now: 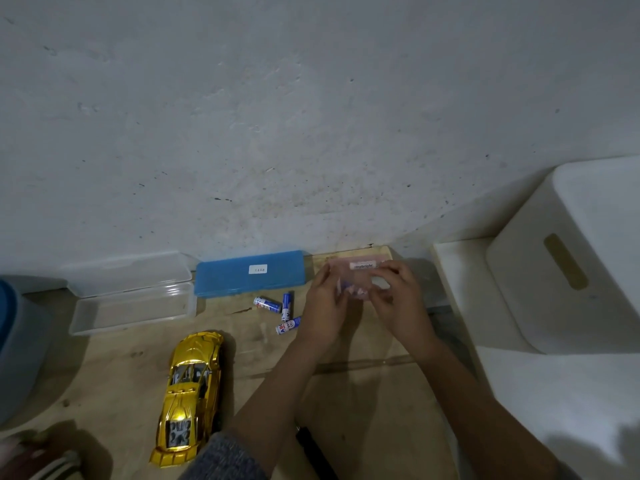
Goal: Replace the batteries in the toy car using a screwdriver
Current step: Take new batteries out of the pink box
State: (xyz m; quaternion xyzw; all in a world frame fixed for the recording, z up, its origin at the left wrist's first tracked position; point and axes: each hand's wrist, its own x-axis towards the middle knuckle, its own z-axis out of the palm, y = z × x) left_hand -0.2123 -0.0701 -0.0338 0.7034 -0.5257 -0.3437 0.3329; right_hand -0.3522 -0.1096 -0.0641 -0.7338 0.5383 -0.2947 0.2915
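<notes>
Nearby, shiny gold toy car (pixel 189 393), upright.

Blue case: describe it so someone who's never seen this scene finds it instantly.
Follow the foot of the grey wall across the wooden board: two long cases lie there. The blue case is the right-hand one, just beyond three loose batteries. Unlike the clear open case beside it, it is opaque, shut, and carries a small white label.

The one wide-angle camera, worn on the head, looked forward and steeply down, close above the table (pixel 121 368), facing the wall (pixel 277 116).
</notes>
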